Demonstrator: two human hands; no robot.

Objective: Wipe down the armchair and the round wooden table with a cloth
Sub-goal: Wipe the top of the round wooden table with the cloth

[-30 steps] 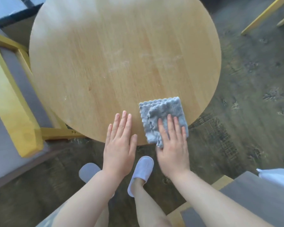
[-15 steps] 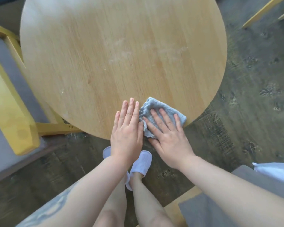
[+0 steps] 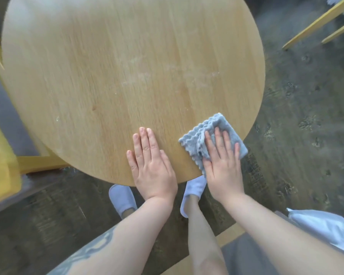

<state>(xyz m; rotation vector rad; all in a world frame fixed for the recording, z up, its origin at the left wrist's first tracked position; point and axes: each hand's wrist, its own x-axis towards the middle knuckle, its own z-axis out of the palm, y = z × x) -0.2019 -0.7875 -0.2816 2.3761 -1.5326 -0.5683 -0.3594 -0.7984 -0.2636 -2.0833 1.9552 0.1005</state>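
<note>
Cloth (image 3: pixel 213 138) slid rightward; right hand (image 3: pixel 222 159) hides its middle.

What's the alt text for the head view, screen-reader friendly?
Seen from above, a right hand presses a folded grey cloth flat near the front edge of a round wooden table, while the left hand rests flat on the wood beside it. Faint pale smears mark the tabletop's middle; white slippers show on the dark floor below.

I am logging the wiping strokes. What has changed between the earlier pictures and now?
The right hand slid the cloth back rightward along the near table edge, away from the left hand; half a second ago they touched. Unchanged: left hand flat on the wood, right hand pressing the cloth, pale smears mid-table.
</note>
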